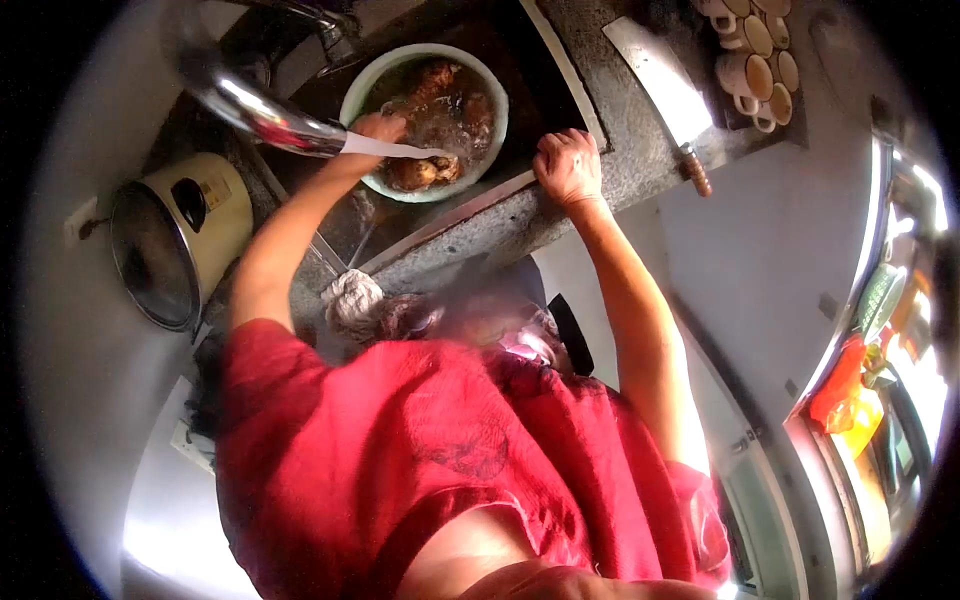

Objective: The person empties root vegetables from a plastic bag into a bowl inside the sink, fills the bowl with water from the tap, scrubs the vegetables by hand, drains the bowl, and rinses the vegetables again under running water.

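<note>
A pale green-rimmed bowl (352,100) of water stands in the dark sink (530,70). Several brown, lumpy pieces (425,176) lie in it; their kind is unclear. My left hand (382,128) reaches over the bowl's left side, its fingers hidden among the water and pieces. Beside it, a stream of water (385,148) runs from the shiny metal faucet (270,115) into the bowl. My right hand (568,165) rests at the sink's front right corner, its fingers curled over the stone edge (510,192).
A cleaver (660,80) with a wooden handle lies on the stone counter, right of the sink. Several white cups (745,75) stand behind it. On the left is a beige rice cooker (200,210). A crumpled cloth (352,300) hangs near the counter's front.
</note>
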A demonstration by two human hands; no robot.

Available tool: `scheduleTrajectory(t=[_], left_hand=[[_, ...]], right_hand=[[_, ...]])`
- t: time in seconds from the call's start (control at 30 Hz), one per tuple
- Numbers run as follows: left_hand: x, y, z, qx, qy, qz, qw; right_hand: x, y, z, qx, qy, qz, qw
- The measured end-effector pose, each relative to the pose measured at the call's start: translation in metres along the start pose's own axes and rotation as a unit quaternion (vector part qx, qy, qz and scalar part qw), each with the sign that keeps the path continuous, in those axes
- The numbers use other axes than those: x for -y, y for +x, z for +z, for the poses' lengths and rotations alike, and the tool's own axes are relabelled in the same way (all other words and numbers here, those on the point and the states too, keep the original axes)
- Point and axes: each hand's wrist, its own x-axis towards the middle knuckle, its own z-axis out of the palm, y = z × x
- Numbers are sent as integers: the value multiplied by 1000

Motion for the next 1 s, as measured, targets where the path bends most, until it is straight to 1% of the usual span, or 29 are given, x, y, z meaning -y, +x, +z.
scheduleTrajectory(t=[0.03, 0.07, 0.13, 0.17, 0.2, 0.27, 0.3, 0.33, 0.37, 0.4, 0.47, 0.53, 0.6, 0.67, 0.7, 0.73, 0.77, 0.8, 0.83, 0.9, 0.93, 1.0], left_hand=[[-6, -17, -5, 81, 60, 60, 993], [-6, -31, 2, 84, 124, 86, 985], [-36, -66, 11, -102, 70, 85, 989], [-42, -64, 17, -100, 69, 86, 989], [-47, -60, 24, -106, 58, 127, 985], [-63, -42, 35, -114, 42, 169, 978], [-71, -22, 38, 8, -88, 112, 990], [-71, -3, 42, 132, -214, 51, 967], [-61, 15, 76, 207, -210, 43, 954], [-59, 30, 90, 205, -199, 48, 957], [-61, 45, 102, 164, -185, 51, 968], [-65, 56, 102, 100, -195, 47, 974], [-67, 62, 98, 5, -218, 49, 975], [-65, 55, 80, -106, -248, 61, 961], [-63, 44, 69, -146, -257, 69, 953], [-60, 33, 58, -142, -256, 67, 954], [-54, 28, 48, -164, -239, 84, 953], [-47, 27, 37, -188, -221, 103, 951], [-38, 28, 24, -187, -220, 104, 952], [-18, 36, 2, -359, -156, 129, 911], [-14, 38, -24, -177, -128, -8, 976], [-12, 51, -39, -280, -58, 113, 952]], right_hand=[[-1, 1, -1, 12, -3, -7, 1000], [-1, 1, -1, 11, -1, -3, 1000], [-2, 0, 0, 11, -8, -5, 1000], [-2, 0, 1, 12, -8, -3, 1000], [-3, 1, 2, 10, -4, -6, 1000], [-5, 1, 2, 9, -6, -8, 1000], [-5, 1, 2, 10, -12, -7, 1000], [-4, 1, 3, 11, -16, -6, 1000], [-3, 1, 2, 11, -17, -8, 1000], [-2, 2, 0, 14, -11, -7, 1000], [3, 1, -1, 17, -5, -8, 1000], [2, 2, -1, 1, -13, -2, 1000], [0, 0, -1, 12, -17, 0, 1000], [1, 1, -1, 19, -7, 4, 1000], [2, 0, -1, 20, -2, 7, 1000], [1, 0, -1, 34, -9, 6, 999], [-1, 3, -1, 44, -19, 3, 999], [-2, 4, -2, 41, -19, 3, 999], [-1, 4, -2, 29, -14, 1, 999], [-1, 1, -2, 20, -9, 4, 1000], [0, 2, -2, 20, -7, 0, 1000], [0, 3, -1, 20, -7, -6, 1000]])
